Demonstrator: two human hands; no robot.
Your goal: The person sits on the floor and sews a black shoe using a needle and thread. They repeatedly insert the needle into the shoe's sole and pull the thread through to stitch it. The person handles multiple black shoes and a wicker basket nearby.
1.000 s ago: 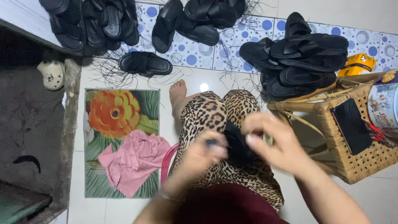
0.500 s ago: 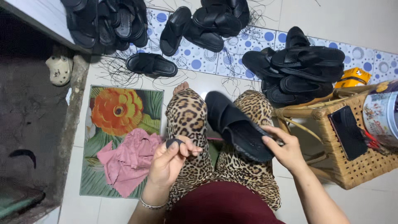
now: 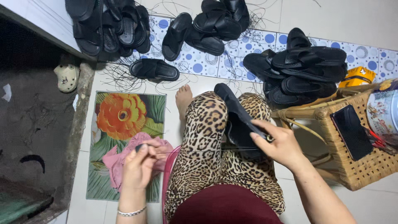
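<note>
My right hand (image 3: 278, 142) grips a black sandal (image 3: 238, 116) that rests along my right thigh, toe pointing away from me. My left hand (image 3: 139, 166) is pulled out to the left over the flower mat, its fingers pinched on a small dark needle end. A thin dark thread (image 3: 199, 151) runs taut from that hand across my leopard-print legs (image 3: 205, 137) to the sandal. One bare foot (image 3: 183, 99) shows on the tiled floor ahead.
Heaps of black sandals (image 3: 304, 68) lie ahead and at the far left (image 3: 107, 25), with loose thread around them. A flower mat (image 3: 124, 120) carries a pink cloth (image 3: 120, 159). A wicker stool (image 3: 352, 137) on the right holds a dark phone (image 3: 351, 132). A dark ledge (image 3: 37, 137) runs along the left.
The sandal went from held between both hands to lying on my thigh in my right hand. My left hand moved out to the left, drawing the thread tight.
</note>
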